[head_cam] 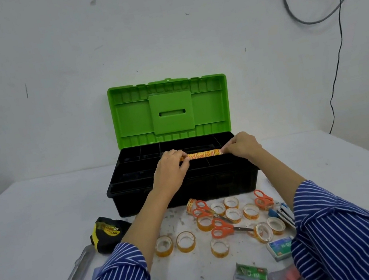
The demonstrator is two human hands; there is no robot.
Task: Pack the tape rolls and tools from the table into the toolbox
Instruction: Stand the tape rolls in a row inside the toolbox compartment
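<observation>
Nearest me, many loose tape rolls (234, 214), scissors (221, 227) and a tape measure (106, 233) lie unpacked before the toolbox (184, 188), while my left hand (171, 166) and right hand (240, 146) pinch a tape stack (203, 154) above its tray.

Scuffed white wall (42, 53), grey cables (319, 17) hanging, speckled white table (328, 159)

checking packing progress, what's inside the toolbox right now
Both hands hold a stack of tape rolls over the toolbox's black divided tray; its visible compartments look empty. Anything under the tray is hidden.
</observation>
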